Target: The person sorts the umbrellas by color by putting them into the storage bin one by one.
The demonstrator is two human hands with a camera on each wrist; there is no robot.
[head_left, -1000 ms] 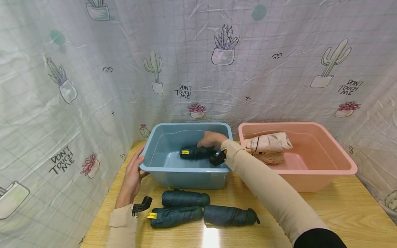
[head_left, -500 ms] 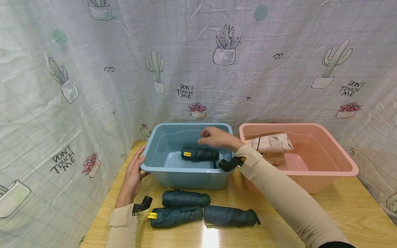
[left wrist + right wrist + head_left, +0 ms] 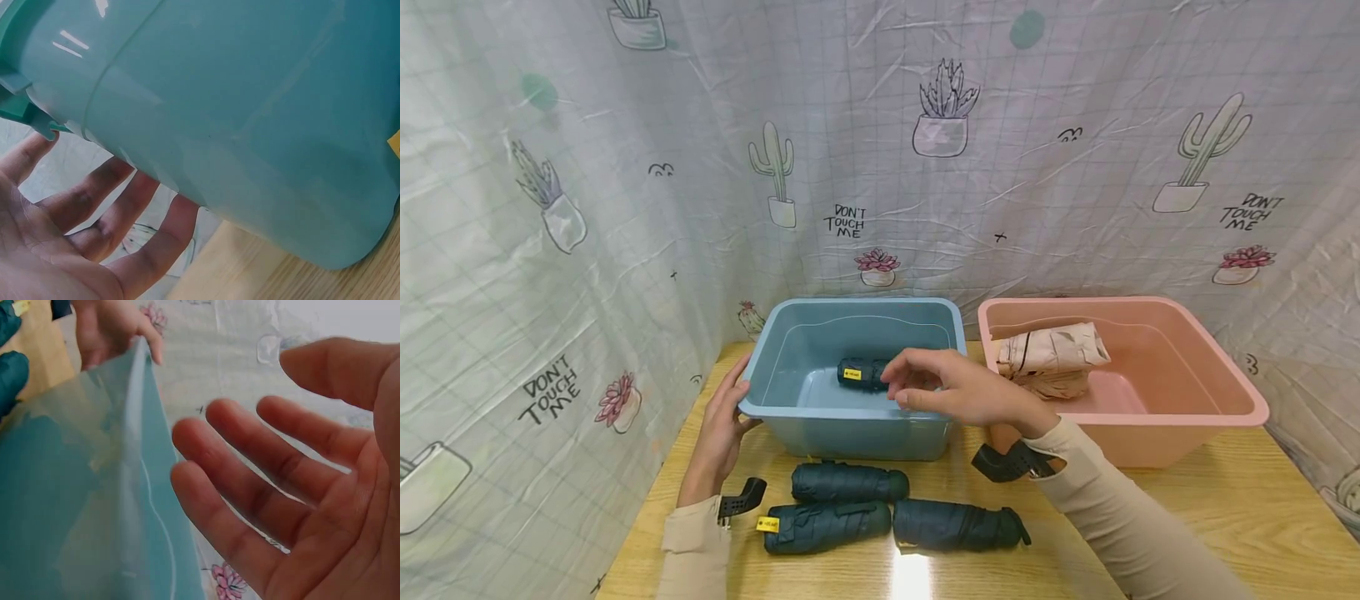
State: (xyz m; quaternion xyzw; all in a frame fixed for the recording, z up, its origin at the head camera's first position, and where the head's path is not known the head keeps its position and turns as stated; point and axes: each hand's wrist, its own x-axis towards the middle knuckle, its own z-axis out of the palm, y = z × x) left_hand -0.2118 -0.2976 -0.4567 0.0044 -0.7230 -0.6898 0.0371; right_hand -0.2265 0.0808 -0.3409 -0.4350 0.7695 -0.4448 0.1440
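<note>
Your right hand (image 3: 962,388) hovers, fingers parted, near a blue rectangular plastic tub (image 3: 853,435).
Your left hand (image 3: 721,429), fingers spread, touches its side; a dark-teal fabric roll (image 3: 862,374) lies inside.

On the cactus-print sheet (image 3: 1045,225), the words "DON'T TOUCH ME" (image 3: 846,222) are showing behind the blue bin (image 3: 857,438), and again to its left and far right. A yellow label (image 3: 852,374) is marking the folded umbrella (image 3: 872,375) inside the bin, and a yellow tag (image 3: 767,524) the nearer umbrella (image 3: 831,528) before it, both bearing unreadably small print.
</note>
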